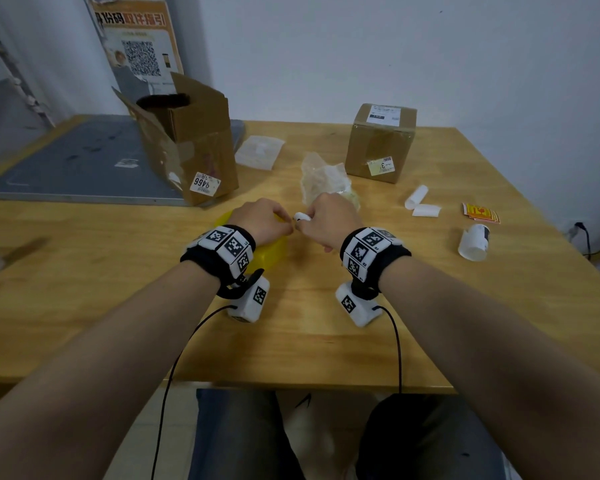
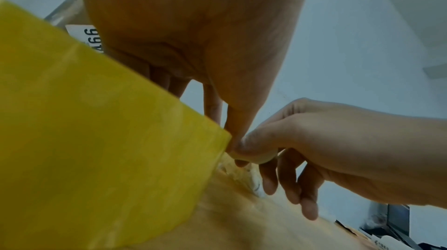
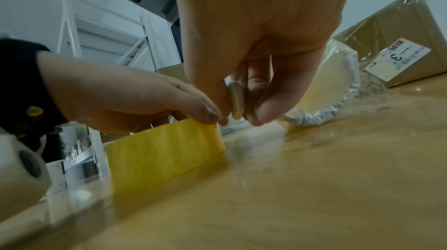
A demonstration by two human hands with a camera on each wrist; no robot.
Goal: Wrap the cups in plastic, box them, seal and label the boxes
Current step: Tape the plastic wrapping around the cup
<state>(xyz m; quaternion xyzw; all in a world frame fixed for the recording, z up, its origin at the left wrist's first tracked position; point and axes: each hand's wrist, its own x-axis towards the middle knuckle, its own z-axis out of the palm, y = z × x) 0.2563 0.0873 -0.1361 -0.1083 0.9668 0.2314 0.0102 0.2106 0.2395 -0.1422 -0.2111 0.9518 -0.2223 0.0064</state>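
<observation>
On the wooden bench [image 1: 326,341], a sealed, labelled brown cardboard box [image 1: 380,143] stood at the far right. A second, open cardboard box [image 1: 191,147] stood far left. A cup wrapped in clear plastic [image 1: 326,181] lay between them, unboxed. The left hand [image 1: 264,220] pinched the roll of yellow tape [image 3: 167,156]; the right hand [image 1: 329,220] pinched a small white disc-shaped tool [image 3: 236,102] at its edge. Sealing likely remained.

The table [image 1: 326,341] is smooth, slightly glossy wood. The yellow tape roll [image 3: 164,156] looks like shiny translucent plastic. Both boxes, open [image 1: 194,147] and sealed [image 1: 380,143], are matt brown cardboard with paper labels.
</observation>
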